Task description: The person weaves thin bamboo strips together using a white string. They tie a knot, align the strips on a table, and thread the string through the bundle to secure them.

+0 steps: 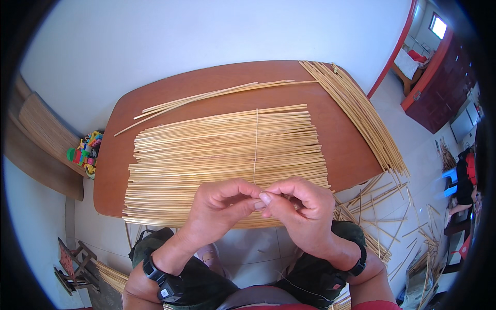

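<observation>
The mat [222,155] is a flat layer of slender, straw-yellow sticks laid side by side, running left to right across the desk [111,175] and reaching its near edge. The sticks lie close together, some darker or lightly mottled. Their ends are uneven: on the left, the farther sticks start further in than the nearer ones, and the right side steps outward toward the front. A thin, pale string [256,144] crosses the sticks right of the mat's middle, from the far edge almost straight down to the pinched fingertips [265,197], where its end is hidden.
</observation>
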A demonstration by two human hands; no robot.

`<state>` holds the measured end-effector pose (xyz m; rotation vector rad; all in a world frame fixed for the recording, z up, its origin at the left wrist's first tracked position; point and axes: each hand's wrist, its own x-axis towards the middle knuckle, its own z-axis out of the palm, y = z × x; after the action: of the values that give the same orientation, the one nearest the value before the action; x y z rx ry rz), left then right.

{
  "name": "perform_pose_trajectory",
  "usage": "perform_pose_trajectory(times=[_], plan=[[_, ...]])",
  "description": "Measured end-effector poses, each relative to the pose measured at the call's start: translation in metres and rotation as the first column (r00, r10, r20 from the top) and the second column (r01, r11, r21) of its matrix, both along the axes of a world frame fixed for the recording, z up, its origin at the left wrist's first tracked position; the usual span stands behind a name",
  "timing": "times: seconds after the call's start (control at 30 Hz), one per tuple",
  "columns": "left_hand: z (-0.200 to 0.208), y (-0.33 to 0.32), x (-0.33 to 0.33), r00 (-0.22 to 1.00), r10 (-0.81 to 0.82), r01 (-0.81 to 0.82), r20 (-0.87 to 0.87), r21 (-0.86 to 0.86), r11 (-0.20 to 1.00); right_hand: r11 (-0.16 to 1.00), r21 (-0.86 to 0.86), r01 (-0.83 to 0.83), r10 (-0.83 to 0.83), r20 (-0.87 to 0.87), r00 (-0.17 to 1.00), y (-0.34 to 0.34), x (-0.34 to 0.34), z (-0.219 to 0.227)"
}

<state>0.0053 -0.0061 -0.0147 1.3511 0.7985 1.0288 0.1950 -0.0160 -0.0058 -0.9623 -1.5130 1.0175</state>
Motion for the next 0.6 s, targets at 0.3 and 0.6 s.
perform_pose_trajectory(times=[0.3,0.6], plan=[[0.001,-0.002,-0.001,0.999,0.005,-0.005,-0.049,-0.009,1.0,0.998,-0.031,-0.06,0.061,0.035,0.998,0.005,0.002,0.001],[0.004,0.001,-0.01,0.993,-0.048,0.058,0.111,-0.089,0.994,0.873,-0.379,-0.306,0.149,-0.39,0.909,0.012,0.003,0.002]])
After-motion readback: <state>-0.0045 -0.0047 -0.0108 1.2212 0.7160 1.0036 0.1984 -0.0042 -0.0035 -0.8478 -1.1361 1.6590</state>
